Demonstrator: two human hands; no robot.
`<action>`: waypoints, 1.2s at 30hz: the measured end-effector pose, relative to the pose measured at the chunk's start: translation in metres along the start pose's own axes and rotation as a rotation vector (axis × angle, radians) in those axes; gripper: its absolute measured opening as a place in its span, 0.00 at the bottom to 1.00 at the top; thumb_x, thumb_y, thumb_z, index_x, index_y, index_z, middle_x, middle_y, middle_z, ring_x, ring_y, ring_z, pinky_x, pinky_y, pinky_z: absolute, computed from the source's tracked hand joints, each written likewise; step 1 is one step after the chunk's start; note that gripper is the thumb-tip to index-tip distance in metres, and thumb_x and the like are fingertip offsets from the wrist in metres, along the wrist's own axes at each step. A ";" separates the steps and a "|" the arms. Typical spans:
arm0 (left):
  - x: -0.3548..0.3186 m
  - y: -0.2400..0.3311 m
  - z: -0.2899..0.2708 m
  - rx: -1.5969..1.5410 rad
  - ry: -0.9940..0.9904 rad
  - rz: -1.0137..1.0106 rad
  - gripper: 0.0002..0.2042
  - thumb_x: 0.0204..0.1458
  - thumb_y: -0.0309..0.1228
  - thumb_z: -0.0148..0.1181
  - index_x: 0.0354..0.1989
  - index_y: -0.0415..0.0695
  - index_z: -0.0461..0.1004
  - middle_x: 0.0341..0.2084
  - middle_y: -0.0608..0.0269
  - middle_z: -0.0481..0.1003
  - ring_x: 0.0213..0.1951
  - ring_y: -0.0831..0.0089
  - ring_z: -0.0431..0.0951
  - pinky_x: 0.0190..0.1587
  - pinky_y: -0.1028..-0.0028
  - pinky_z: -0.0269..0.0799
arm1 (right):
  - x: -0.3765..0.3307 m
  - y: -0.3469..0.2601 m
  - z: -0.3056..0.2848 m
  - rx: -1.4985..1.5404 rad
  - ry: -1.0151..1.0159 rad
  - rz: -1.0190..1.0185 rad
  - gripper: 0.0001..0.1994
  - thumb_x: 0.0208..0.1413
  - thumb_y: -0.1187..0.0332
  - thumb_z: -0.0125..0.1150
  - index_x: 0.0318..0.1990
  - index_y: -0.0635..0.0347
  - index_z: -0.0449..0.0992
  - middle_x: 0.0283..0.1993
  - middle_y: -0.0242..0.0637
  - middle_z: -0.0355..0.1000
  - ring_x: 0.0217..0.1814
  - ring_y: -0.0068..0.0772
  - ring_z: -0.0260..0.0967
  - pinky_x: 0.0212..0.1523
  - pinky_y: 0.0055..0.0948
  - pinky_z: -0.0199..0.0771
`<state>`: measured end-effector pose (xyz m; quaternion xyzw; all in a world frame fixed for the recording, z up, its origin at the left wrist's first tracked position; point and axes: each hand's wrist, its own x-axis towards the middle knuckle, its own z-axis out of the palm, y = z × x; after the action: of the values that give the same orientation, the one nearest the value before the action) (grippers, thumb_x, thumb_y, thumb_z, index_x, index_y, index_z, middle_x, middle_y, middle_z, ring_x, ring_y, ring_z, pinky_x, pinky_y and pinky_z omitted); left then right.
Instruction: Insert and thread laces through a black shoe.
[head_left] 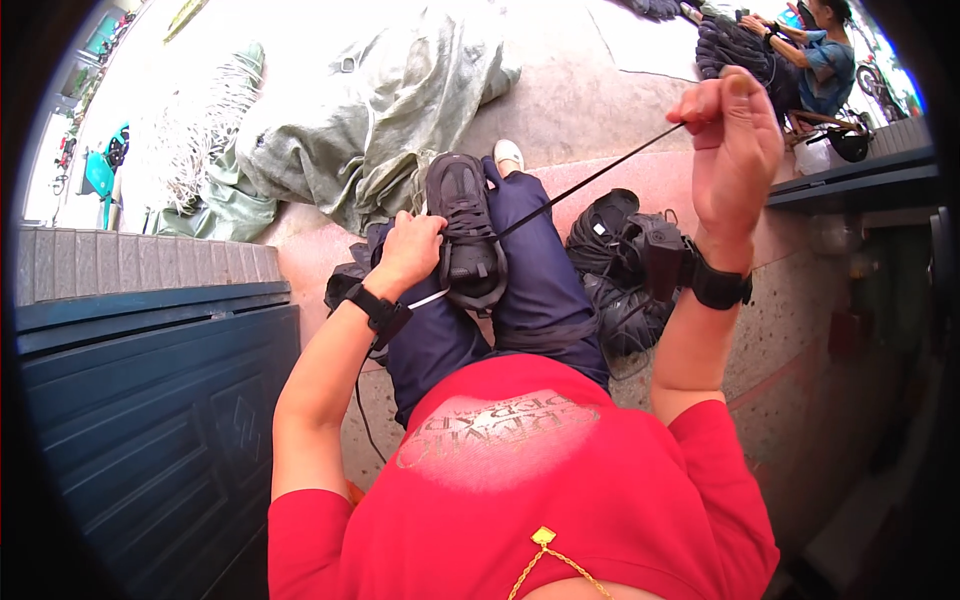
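Observation:
A black lace-up shoe (462, 225) rests across my thighs, its laced top facing up. My left hand (410, 250) is closed at the shoe's left edge, fingers curled against it. Up and to the right, my right hand (738, 140) is raised and pinches the end of a black shoelace (590, 186). That lace runs taut and slanting down to the shoe's lacing. A thin white strip (428, 299) shows below my left hand beside the shoe; what it belongs to is hidden.
Several black shoes (625, 270) lie heaped on the floor right of my legs. Ahead are a grey-green sack (350, 130) and a bundle of white laces (215, 110). Blue doors (160, 420) flank me. A co-worker (825, 70) sits at the far right by dark piled goods.

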<state>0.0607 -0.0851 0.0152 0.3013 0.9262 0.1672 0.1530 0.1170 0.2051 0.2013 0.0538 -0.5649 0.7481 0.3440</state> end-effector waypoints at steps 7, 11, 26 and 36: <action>0.016 0.021 -0.006 0.092 0.208 0.217 0.11 0.41 0.31 0.57 0.36 0.48 0.73 0.31 0.62 0.69 0.38 0.61 0.65 0.40 0.67 0.65 | -0.066 0.079 -0.003 -0.385 -0.213 0.523 0.08 0.54 0.66 0.51 0.34 0.62 0.68 0.25 0.22 0.62 0.24 0.12 0.55 0.24 0.14 0.57; 0.030 0.041 0.007 0.127 0.099 0.350 0.08 0.41 0.31 0.57 0.33 0.50 0.75 0.30 0.63 0.67 0.37 0.62 0.65 0.39 0.69 0.66 | -0.115 0.131 -0.006 -0.615 -0.500 0.698 0.16 0.46 0.66 0.58 0.42 0.66 0.69 0.25 0.34 0.67 0.26 0.21 0.62 0.28 0.22 0.64; 0.060 0.008 0.001 0.268 0.155 0.395 0.04 0.39 0.27 0.53 0.22 0.41 0.68 0.26 0.57 0.66 0.35 0.59 0.64 0.35 0.65 0.63 | -0.150 0.151 0.000 -1.035 -0.760 0.809 0.15 0.44 0.58 0.53 0.30 0.61 0.75 0.30 0.47 0.71 0.37 0.47 0.69 0.38 0.40 0.67; 0.074 0.063 0.028 0.315 -0.451 0.199 0.16 0.49 0.39 0.45 0.30 0.39 0.74 0.29 0.47 0.72 0.36 0.52 0.70 0.44 0.60 0.62 | -0.170 0.129 0.018 -1.129 -0.779 0.295 0.17 0.48 0.55 0.50 0.18 0.58 0.72 0.17 0.43 0.69 0.21 0.44 0.69 0.23 0.39 0.68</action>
<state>0.0460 0.0145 0.0023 0.4404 0.8492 -0.0357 0.2892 0.1662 0.0959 0.0234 0.0539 -0.9506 0.3053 -0.0132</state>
